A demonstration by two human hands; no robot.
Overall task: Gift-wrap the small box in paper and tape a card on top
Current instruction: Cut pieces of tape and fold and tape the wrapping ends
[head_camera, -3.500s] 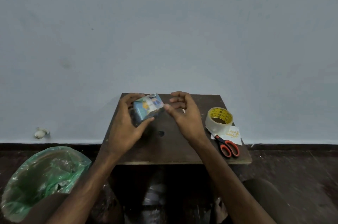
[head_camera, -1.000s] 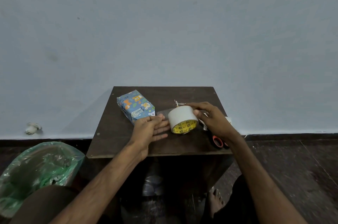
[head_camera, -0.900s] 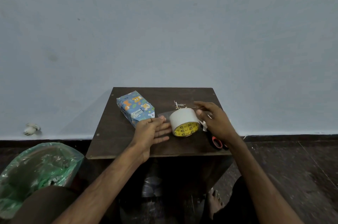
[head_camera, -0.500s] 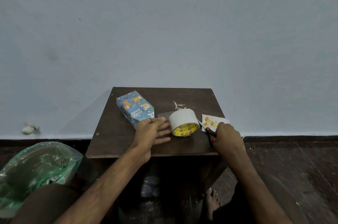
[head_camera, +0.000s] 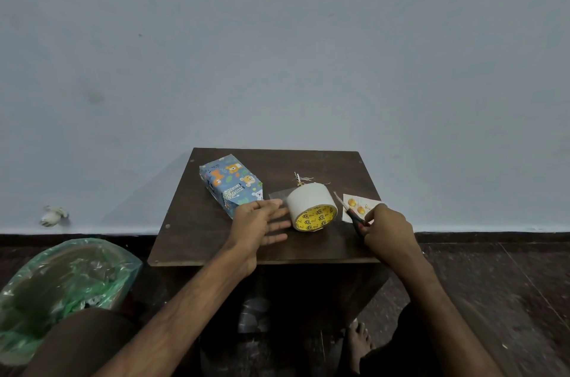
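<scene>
The wrapped box (head_camera: 231,184), in blue paper with animal prints, lies at the back left of the small dark table (head_camera: 200,235). A tape roll (head_camera: 312,211) with a yellow core stands on edge at the middle, a clear strip of tape pulled out to its left. My left hand (head_camera: 262,222) lies flat with straight fingers on that strip, just left of the roll. My right hand (head_camera: 387,231) grips the scissors (head_camera: 350,214), blades pointing up-left toward the roll. The white card (head_camera: 359,208) with orange dots lies behind the scissors at the right edge.
A bin lined with a green bag (head_camera: 61,293) stands on the floor at the left. A pale wall rises right behind the table. Small paper scraps (head_camera: 300,178) lie behind the roll. My bare foot (head_camera: 359,342) is under the table.
My right hand let go of the tape roll, moved right and picked up the scissors. My left hand stayed on the pulled-out tape. The wrapped box has not moved since it was set down.
</scene>
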